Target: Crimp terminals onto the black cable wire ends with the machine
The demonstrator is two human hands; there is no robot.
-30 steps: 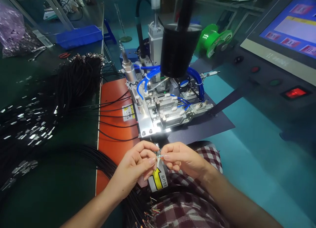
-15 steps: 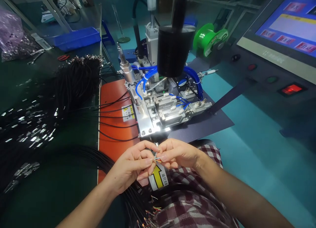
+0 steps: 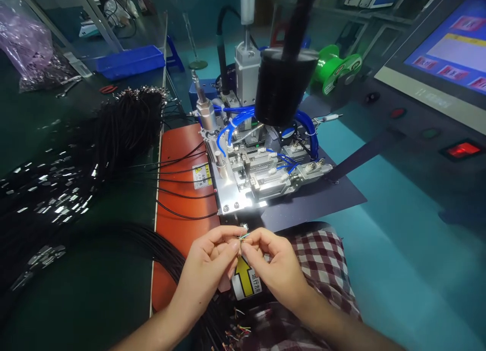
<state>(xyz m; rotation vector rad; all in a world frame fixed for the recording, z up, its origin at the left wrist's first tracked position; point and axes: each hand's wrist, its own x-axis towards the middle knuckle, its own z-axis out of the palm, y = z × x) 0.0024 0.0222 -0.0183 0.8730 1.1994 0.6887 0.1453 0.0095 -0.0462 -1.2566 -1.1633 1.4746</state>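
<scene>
Between my hands are the thin coloured wires (image 3: pixel 245 236) at the end of a cable, fanned apart. My left hand (image 3: pixel 210 257) is closed, pinching the wires between thumb and fingers. From the other side my right hand (image 3: pixel 275 262) is closed too, its thumb and index finger pinched on the wire ends. Just beyond the fingertips is the front of a metal machine (image 3: pixel 231 196). Below my hands a label with a yellow arrow (image 3: pixel 245 280) is partly covered. A bundle of black cables (image 3: pixel 163 244) passes under my left wrist, its stripped ends (image 3: pixel 237 333) beside my lap.
Several black cables cross the orange plate (image 3: pixel 176 153) into the machine. More cables (image 3: pixel 125 118) are heaped on the dark table at left, near a blue tray (image 3: pixel 131 62). A black cylinder (image 3: pixel 283 87) hangs overhead. A green spool (image 3: pixel 336 70) and a control screen (image 3: pixel 451 52) are at right.
My right hand has turned, its wrist lower and its thumb now beneath the wires. The left hand keeps its pinch. The whole view has shifted slightly.
</scene>
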